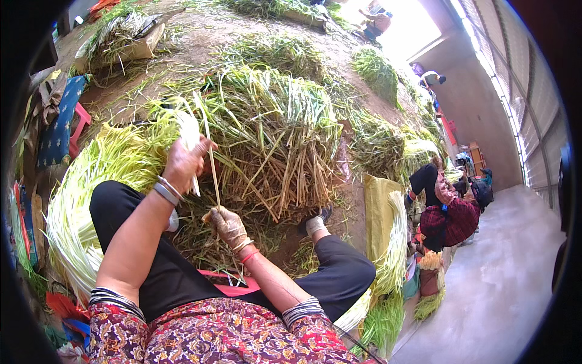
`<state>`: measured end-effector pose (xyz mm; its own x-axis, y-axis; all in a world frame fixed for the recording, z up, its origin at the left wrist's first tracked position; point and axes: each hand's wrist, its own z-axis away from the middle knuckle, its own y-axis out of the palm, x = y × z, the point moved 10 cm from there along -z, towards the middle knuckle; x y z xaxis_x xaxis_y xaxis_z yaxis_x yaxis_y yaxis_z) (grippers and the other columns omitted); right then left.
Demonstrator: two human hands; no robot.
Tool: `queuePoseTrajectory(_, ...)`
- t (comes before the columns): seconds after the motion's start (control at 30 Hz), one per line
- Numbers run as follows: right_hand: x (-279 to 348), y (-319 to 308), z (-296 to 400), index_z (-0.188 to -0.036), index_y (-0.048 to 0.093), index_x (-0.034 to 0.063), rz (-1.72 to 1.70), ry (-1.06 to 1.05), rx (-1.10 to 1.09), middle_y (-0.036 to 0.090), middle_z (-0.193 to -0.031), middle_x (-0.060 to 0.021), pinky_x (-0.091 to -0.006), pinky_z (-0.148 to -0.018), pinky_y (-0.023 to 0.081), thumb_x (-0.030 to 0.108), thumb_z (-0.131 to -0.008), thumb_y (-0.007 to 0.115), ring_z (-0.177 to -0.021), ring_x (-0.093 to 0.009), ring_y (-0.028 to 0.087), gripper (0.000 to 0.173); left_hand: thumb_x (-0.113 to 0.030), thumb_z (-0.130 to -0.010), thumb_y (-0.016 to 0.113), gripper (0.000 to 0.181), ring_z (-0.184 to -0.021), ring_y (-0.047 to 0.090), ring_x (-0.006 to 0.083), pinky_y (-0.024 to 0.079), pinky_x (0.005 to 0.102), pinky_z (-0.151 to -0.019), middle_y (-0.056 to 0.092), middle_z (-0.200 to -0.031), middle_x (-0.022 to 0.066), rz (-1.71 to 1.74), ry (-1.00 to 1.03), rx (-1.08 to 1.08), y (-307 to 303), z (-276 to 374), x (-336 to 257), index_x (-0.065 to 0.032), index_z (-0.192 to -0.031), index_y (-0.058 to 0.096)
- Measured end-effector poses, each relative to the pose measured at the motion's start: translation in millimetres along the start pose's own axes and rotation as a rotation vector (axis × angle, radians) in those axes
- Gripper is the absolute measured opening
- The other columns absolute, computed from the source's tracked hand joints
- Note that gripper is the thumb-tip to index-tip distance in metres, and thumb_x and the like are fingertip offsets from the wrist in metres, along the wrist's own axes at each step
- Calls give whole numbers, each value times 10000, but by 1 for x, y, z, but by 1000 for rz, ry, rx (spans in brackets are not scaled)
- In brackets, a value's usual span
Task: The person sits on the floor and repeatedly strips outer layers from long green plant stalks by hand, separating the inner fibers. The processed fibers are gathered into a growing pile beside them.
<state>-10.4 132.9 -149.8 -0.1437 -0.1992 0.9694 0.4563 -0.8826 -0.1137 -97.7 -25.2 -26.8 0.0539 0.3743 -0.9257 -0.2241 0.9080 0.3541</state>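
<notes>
My left hand [187, 159], bare with bands at the wrist, is closed around a small bunch of pale peeled stalks [187, 127], their leafy tops pointing away. My right hand [228, 226], in a thin, soiled glove, grips the brown lower end of one long leafy stalk [209, 159], whose pale upper part rises past my left hand. Beyond my hands lies a large heap of unpeeled stalks [300, 168] with brown stems towards me and green leaves [291, 95] behind. Beside my left knee spreads a big pile of pale yellow-green stalks [82, 218].
A pink plastic stool [236, 287] shows between my legs. A yellow sack [379, 214] and long pale stalks [394, 245] lie to the right. Farther right, a person [448, 218] in checked clothing sits bent over. More leafy heaps [375, 73] and loose trimmings cover the ground ahead.
</notes>
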Motion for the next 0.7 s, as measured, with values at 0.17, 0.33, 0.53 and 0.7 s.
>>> queuePoseTrajectory(0.17,42,-2,-7,-833,627,77,-299,47,34,546,-652,20,-223,-472,378,396,-982,521,-508,-65,475,368,-92,-873,657,253,-440,491,60,410,208,-384,691,-820,102,-117,-205,216,35,32,54,-27,-1074,517)
queuePoseTrajectory(0.33,54,7,18,-779,665,39,-441,131,224,568,-572,-4,-204,-402,313,500,-970,459,-427,-68,467,540,-57,-848,670,303,-498,557,72,443,192,-435,689,-810,103,14,-361,291,43,36,56,-35,-1097,498)
queuePoseTrajectory(0.53,56,-29,15,-925,658,41,-293,30,-45,581,-646,11,-187,-406,310,343,-964,568,-454,-31,431,318,-42,-815,701,319,-498,572,85,436,196,-419,677,-762,84,-90,-344,223,35,28,61,-45,-1076,519)
queuePoseTrajectory(0.7,57,-49,15,-1000,636,43,-260,21,-273,616,-719,7,-169,-420,353,225,-935,639,-545,-22,499,193,-30,-817,699,290,-471,563,93,416,199,-394,666,-732,78,-114,-322,198,34,25,71,-41,-1054,533)
